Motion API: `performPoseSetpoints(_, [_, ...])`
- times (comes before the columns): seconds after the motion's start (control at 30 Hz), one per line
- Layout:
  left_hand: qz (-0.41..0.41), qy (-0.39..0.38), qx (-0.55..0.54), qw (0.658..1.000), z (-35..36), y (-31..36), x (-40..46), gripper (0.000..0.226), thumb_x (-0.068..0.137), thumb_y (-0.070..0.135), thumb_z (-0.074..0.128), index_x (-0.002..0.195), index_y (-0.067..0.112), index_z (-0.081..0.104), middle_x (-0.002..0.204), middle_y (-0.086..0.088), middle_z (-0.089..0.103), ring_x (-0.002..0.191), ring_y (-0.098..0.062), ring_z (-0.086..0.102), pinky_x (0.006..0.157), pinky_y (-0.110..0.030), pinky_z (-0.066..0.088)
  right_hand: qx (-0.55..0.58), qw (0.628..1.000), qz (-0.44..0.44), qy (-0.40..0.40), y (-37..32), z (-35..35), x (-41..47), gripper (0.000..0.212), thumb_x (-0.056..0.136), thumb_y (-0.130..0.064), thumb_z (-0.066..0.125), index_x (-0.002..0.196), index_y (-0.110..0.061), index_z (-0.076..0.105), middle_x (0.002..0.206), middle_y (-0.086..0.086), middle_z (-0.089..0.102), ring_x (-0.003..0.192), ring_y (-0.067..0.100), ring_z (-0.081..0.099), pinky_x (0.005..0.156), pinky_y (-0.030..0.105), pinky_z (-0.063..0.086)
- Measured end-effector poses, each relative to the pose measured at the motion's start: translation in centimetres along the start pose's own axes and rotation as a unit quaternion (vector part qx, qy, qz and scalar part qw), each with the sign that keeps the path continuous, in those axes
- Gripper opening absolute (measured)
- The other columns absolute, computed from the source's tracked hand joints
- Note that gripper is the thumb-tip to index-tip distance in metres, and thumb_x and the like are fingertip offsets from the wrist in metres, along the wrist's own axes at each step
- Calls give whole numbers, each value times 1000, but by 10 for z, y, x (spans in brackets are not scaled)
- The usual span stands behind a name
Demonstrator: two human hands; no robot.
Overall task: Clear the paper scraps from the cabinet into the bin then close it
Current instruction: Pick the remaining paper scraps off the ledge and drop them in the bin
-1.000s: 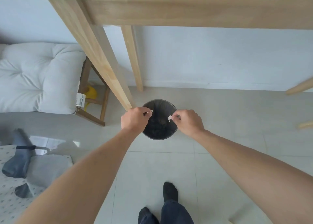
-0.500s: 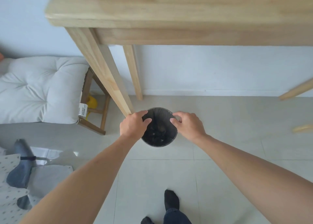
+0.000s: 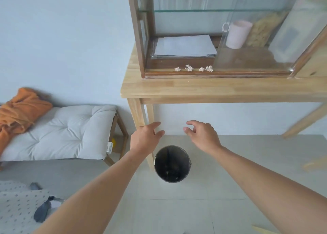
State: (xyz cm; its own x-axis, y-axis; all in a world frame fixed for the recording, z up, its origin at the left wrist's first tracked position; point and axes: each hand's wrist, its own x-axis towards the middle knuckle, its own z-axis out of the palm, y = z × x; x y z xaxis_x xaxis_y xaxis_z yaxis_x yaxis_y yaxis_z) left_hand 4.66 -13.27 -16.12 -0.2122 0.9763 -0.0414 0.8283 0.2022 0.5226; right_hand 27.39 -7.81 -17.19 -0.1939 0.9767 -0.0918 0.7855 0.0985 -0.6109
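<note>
Several crumpled white paper scraps [image 3: 193, 68] lie in a row on the front sill of a glass-and-wood cabinet [image 3: 139, 39] that stands on a light wooden table [image 3: 212, 89]. Its glass door [image 3: 256, 30] is slid to the right, leaving the left side open. A round black bin [image 3: 172, 164] stands on the floor under the table's front edge. My left hand [image 3: 146, 138] and my right hand [image 3: 201, 134] hover above the bin and below the tabletop, both empty with fingers spread.
Inside the cabinet lie a stack of white paper [image 3: 184, 46] and a pink mug [image 3: 238, 34]. A cushioned bench [image 3: 62, 133] with an orange cloth [image 3: 19, 108] stands at the left. The table leg [image 3: 139, 117] is just beside my left hand.
Both hands let go of scraps over the bin, opened and rose away from it. The view tilted up, bringing the cabinet and the scraps on its sill into sight.
</note>
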Motion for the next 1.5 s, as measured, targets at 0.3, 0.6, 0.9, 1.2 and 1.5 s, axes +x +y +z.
performPoseSetpoints(0.3, [41, 58, 1, 997, -82, 36, 3, 46, 99, 55, 60, 142, 41, 61, 75, 15, 63, 90, -22, 68, 83, -44, 59, 28, 997, -43, 58, -60, -66, -6, 39, 105, -52, 58, 136, -31, 70, 74, -11, 71, 87, 21, 72, 89, 41, 59])
performPoseSetpoints(0.6, [60, 93, -3, 994, -111, 72, 41, 45, 98, 58, 59, 141, 42, 61, 72, 17, 64, 93, -21, 67, 81, -40, 57, 42, 993, -62, 95, -83, -112, 28, 38, 105, -47, 62, 135, -27, 72, 77, -6, 75, 91, 27, 74, 88, 45, 61])
performPoseSetpoints(0.9, [80, 109, 39, 990, -100, 106, 108, 46, 97, 61, 60, 140, 46, 61, 93, 9, 74, 101, -25, 68, 80, -37, 54, 52, 991, -75, 103, -78, -124, 94, 35, 104, -39, 64, 135, -26, 72, 79, 1, 77, 89, 33, 77, 85, 45, 62])
performPoseSetpoints(1.2, [61, 109, 76, 989, -78, 124, 155, 46, 93, 69, 55, 129, 44, 69, 105, 3, 78, 104, -29, 70, 83, -40, 54, 60, 990, -75, 103, -76, -116, 136, 39, 105, -42, 62, 136, -21, 71, 57, 2, 75, 82, 20, 78, 81, 33, 59])
performPoseSetpoints(1.5, [71, 152, 18, 986, -73, 123, 149, 27, 95, 57, 64, 100, 36, 82, 83, 3, 76, 85, -28, 70, 73, -40, 57, 124, 982, -85, 118, -78, -115, 130, 18, 105, -35, 66, 106, -25, 80, 42, -6, 62, 39, -1, 60, 48, 10, 39])
